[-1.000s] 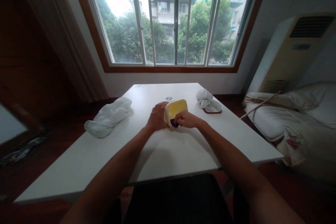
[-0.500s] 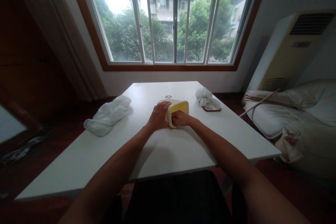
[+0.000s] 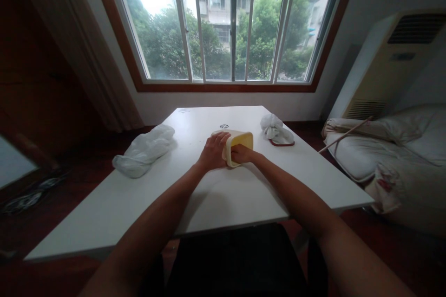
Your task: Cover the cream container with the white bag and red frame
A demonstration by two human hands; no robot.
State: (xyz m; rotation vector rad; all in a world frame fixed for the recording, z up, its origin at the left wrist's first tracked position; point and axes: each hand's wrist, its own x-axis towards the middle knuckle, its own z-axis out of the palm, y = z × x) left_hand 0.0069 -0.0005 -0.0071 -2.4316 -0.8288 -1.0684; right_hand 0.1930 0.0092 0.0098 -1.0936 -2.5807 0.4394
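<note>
A pale yellow, box-shaped plastic container [image 3: 247,138] lies tipped on its side at the middle of the table, its mouth turned right and towards me. My left hand [image 3: 213,151] is wrapped round the outside of it, thumb side hidden. Into the mouth reaches my right hand [image 3: 242,153], with curled fingers against the inner wall. What those fingers hold, if anything, is hidden inside the container.
On the white table [image 3: 146,213] a crumpled whitish plastic bag [image 3: 144,148] lies to the left. A knotted white bag [image 3: 272,125] rests on a brown-edged flat piece [image 3: 283,143] to the right. A small dark ring-shaped mark [image 3: 224,126] is beyond the container. A sofa [image 3: 411,144] with a stick [image 3: 344,135] stands right.
The container and both hands have shifted very slightly right and up in the view. My right hand stays inside the container and my left hand keeps its hold.
</note>
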